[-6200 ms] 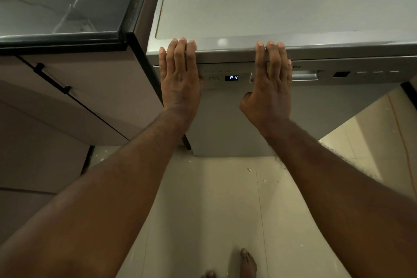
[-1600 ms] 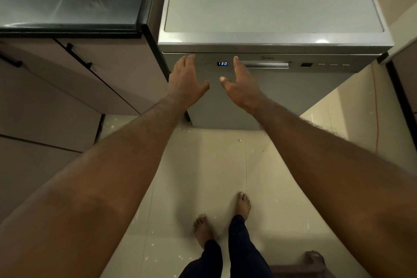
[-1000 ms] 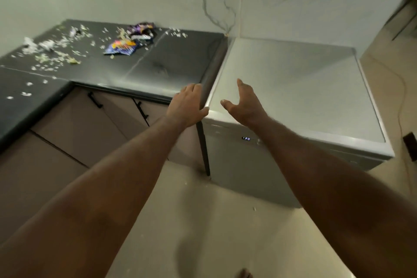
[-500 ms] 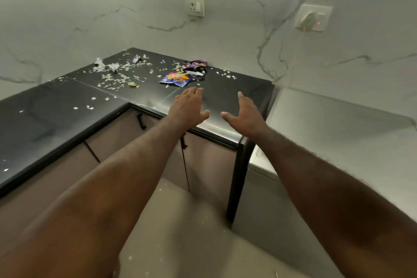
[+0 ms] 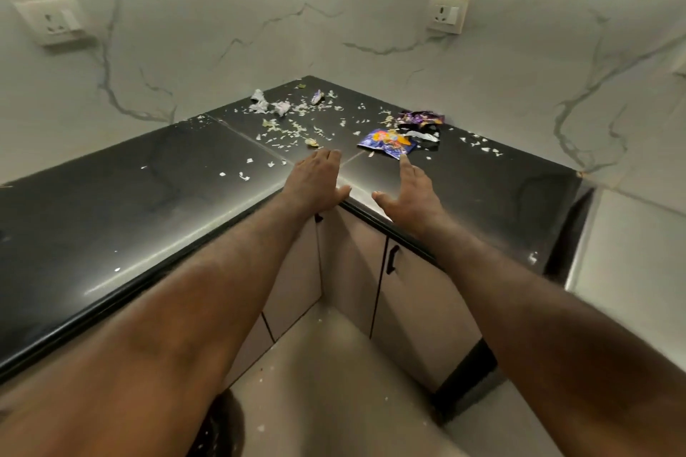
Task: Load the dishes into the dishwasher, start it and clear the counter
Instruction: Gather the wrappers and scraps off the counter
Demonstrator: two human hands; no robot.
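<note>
A black L-shaped counter (image 5: 148,197) fills the corner. Litter lies on it toward the back: a blue snack wrapper (image 5: 386,143), a purple wrapper (image 5: 421,118), crumpled paper bits (image 5: 267,104) and several small white scraps (image 5: 293,132). My left hand (image 5: 315,182) is stretched out flat over the counter's inner corner, fingers straight, holding nothing. My right hand (image 5: 408,197) is beside it, fingers straight, its fingertip just short of the blue wrapper. The dishwasher's grey top (image 5: 631,252) shows only at the right edge; its door is hidden.
Beige cabinet doors (image 5: 349,263) with black handles sit under the counter. Wall sockets (image 5: 447,13) hang on the marble walls above. The tiled floor (image 5: 334,382) below carries a few scraps, and a dark round object (image 5: 222,427) sits low near my left arm.
My view has swung left from the dishwasher front to the counter corner. Both hands left the dishwasher door and now reach over the counter, close to the wrappers.
</note>
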